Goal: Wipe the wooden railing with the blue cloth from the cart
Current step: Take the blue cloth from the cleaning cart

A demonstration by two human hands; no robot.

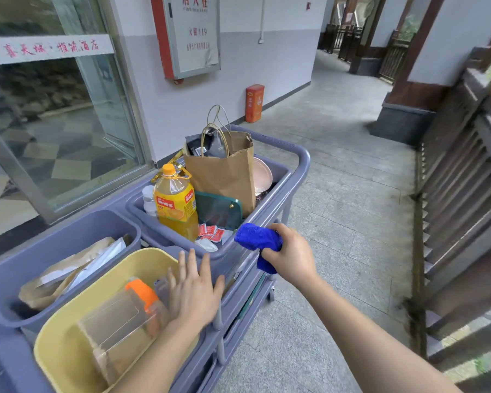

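My right hand (291,255) grips a bunched blue cloth (257,239) just above the right rim of the grey cart (298,165). My left hand (193,293) hovers flat, fingers spread and holding nothing, over the rim of the yellow tub (65,347) on the cart. The dark wooden railing (462,188) runs along the right side of the walkway, about an arm's length from the cloth, with vertical slats below a broad top rail.
The cart's bin holds a brown paper bag (224,171), an orange juice bottle (175,202), a green case and red sachets. A grey tub (40,256) holds packets. A clear container with an orange lid (125,316) lies in the yellow tub. Stone floor stretches ahead.
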